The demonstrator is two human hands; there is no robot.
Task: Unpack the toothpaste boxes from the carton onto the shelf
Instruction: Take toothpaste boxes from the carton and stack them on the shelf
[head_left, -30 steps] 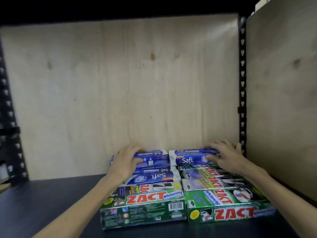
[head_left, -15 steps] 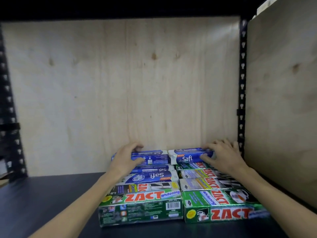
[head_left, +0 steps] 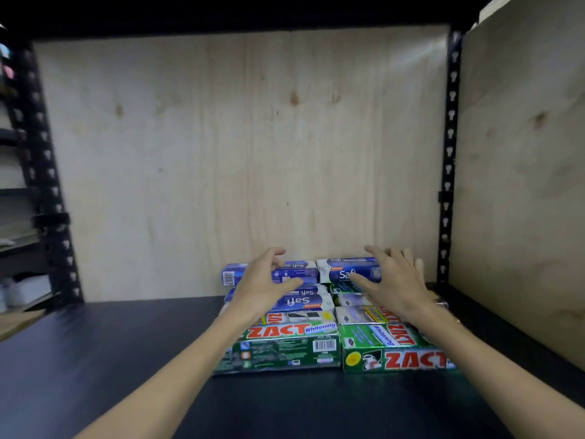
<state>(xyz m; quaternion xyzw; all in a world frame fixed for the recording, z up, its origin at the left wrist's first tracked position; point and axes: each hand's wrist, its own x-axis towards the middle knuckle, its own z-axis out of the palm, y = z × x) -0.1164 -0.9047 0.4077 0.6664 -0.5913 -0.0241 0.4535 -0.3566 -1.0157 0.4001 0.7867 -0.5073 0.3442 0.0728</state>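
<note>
Right now I am seeing both hands hovering spread and loosely curved over the back of the stack, holding nothing. My left hand (head_left: 264, 282) is arching over the rear-left blue Safi box (head_left: 294, 271), fingers apart, thumb reaching toward the box in front of it; whether the fingertips are touching the cardboard I cannot tell. My right hand (head_left: 392, 280) is fanning out beside the rear-right blue Safi box (head_left: 343, 273), thumb lying across its face, fingers stretching past it toward the plywood back panel (head_left: 253, 153).

Nearer me than the hands, the green ZACT boxes (head_left: 285, 343) are sitting in 2 columns on the dark shelf (head_left: 110, 359) — packed side by side, the right column running under my right wrist.

Progress-wise I am judging the shelf partly stocked: 2 tidy columns are standing, while plenty of bare shelf is lying open to the left of my left hand. The carton is not showing anywhere in view — so how many boxes are waiting in it I cannot say.
</note>
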